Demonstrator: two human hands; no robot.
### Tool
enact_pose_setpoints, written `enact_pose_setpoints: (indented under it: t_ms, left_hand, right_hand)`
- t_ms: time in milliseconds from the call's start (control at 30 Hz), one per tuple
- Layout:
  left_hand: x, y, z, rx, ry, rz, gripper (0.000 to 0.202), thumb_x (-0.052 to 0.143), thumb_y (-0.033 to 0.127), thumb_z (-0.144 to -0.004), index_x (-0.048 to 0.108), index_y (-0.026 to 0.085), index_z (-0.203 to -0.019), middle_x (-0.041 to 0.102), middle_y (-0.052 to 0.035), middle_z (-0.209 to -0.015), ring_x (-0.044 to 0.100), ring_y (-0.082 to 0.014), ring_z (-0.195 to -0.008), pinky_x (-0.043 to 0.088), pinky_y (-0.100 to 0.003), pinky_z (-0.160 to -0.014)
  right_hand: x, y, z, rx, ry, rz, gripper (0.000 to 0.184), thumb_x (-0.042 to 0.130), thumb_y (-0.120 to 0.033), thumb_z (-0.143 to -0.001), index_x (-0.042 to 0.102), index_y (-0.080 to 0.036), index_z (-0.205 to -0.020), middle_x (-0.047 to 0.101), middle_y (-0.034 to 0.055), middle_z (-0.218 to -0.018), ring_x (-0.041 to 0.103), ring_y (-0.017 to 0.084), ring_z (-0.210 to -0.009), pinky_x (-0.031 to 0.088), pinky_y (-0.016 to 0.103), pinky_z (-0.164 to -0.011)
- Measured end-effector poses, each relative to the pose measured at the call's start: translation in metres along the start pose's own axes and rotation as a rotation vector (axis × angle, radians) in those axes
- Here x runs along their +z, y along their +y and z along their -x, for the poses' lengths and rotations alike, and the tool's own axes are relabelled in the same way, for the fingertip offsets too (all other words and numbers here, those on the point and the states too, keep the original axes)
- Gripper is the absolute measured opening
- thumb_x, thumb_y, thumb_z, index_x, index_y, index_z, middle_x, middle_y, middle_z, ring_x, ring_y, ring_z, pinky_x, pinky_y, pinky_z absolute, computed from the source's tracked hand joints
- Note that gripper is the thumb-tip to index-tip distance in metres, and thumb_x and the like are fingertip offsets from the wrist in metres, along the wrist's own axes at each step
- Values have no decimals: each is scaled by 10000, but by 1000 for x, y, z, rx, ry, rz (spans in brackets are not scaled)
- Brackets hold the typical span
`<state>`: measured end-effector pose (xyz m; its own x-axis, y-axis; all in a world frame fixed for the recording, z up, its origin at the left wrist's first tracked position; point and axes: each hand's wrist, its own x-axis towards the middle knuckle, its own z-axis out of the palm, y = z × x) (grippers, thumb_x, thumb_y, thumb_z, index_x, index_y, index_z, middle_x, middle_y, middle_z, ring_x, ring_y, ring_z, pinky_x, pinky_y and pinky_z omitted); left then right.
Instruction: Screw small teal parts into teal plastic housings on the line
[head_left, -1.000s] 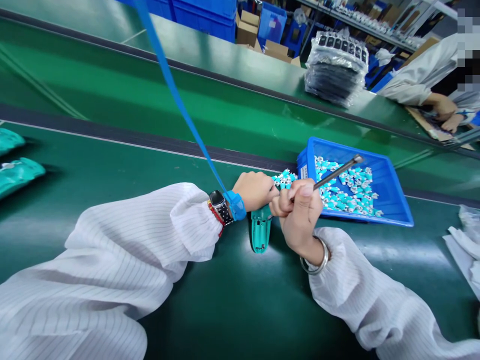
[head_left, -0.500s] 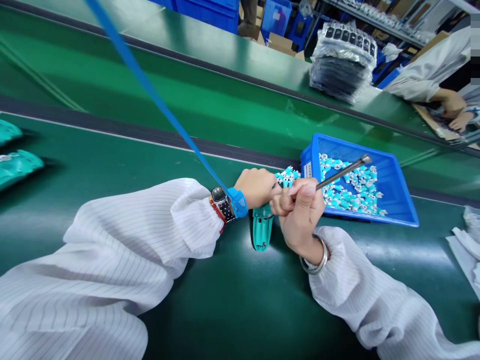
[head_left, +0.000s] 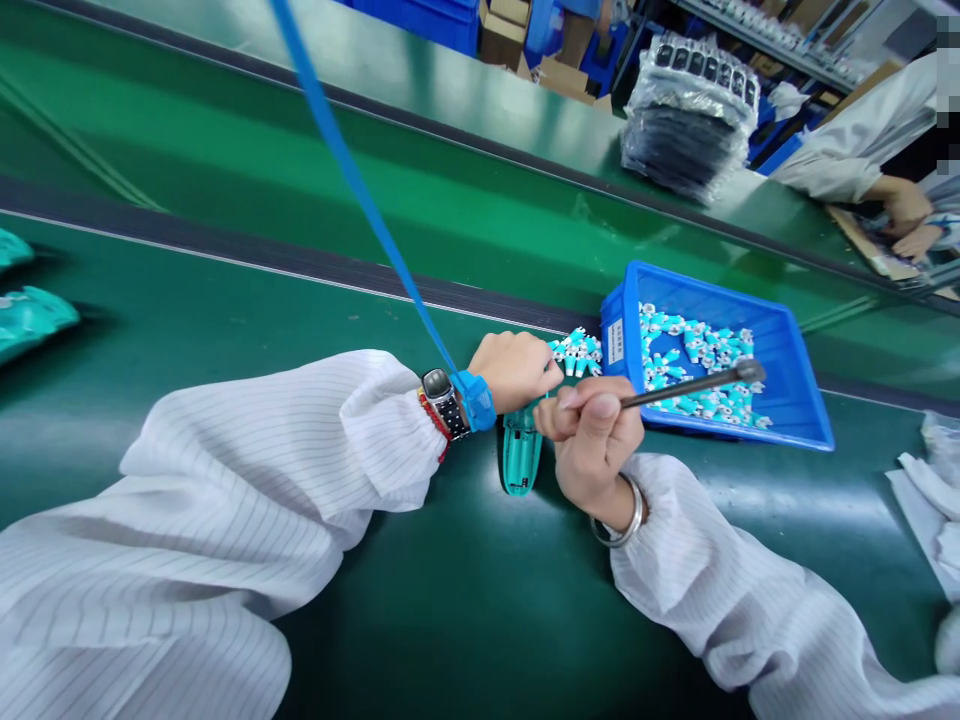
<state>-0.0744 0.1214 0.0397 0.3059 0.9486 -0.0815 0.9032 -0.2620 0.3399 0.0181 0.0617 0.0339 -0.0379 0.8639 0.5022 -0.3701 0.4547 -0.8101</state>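
My left hand (head_left: 514, 372) is closed over the upper end of a teal plastic casing (head_left: 520, 462) lying on the green bench. The casing's open lower half shows a hollow, ribbed inside, while my fingers hide its top. Close beside it, my right hand (head_left: 596, 440) grips a slim dark metal rod (head_left: 690, 384) with a thicker, blunt end pointing up and right. Its working tip is hidden by my hands. A small pile of teal-and-white parts (head_left: 577, 352) lies just beyond my knuckles. To the right stands a blue bin (head_left: 810, 400) with many more such parts.
A blue strap (head_left: 360, 190) runs up from my left wrist. Teal wrapped items (head_left: 34, 318) lie at the far left. Behind the green divider sits a plastic-wrapped stack (head_left: 688, 120). Another person's hands (head_left: 911, 220) are at the right. White sheets (head_left: 930, 510) lie at the right edge.
The metal rod has tilted lower, its blunt end swinging down and to the right. My right hand has shifted slightly down and left; my left hand stays on the casing.
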Motion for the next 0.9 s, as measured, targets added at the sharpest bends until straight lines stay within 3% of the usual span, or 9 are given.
enact_pose_setpoints:
  t_ms: [133,267,400,900]
  left_hand:
    - [1,0,0,30,44,-49,396,329,329,-810,672,136,-771,673,-111,-841,628,-266,-808,433,-339,-673]
    - [3,0,0,44,53,-72,404,319,326,-809,675,136,-802,674,-126,-860,629,-284,-814,445,-363,-671]
    - [2,0,0,50,80,-63,393,328,325,-800,674,139,-774,677,-126,-835,632,-286,-802,444,-363,-656]
    - [3,-1,2,99,141,-33,403,312,314,-797,658,118,-728,673,-147,-793,633,-319,-757,428,-377,-598]
  right_hand:
    - [-2,-19,8,73,46,-14,221,383,-366,-928,487,-237,-782,189,-87,-506,179,47,-365,231,171,-378]
    - [-2,-31,29,194,-10,-95,239,324,-334,-952,493,-227,-821,194,-88,-519,172,39,-372,220,157,-386]
    - [2,-29,38,196,-36,-126,237,335,-335,-950,506,-220,-833,207,-89,-517,189,37,-381,218,156,-400]
    - [5,-22,34,198,-19,-97,227,347,-332,-947,502,-214,-831,207,-92,-521,197,33,-379,229,152,-398]
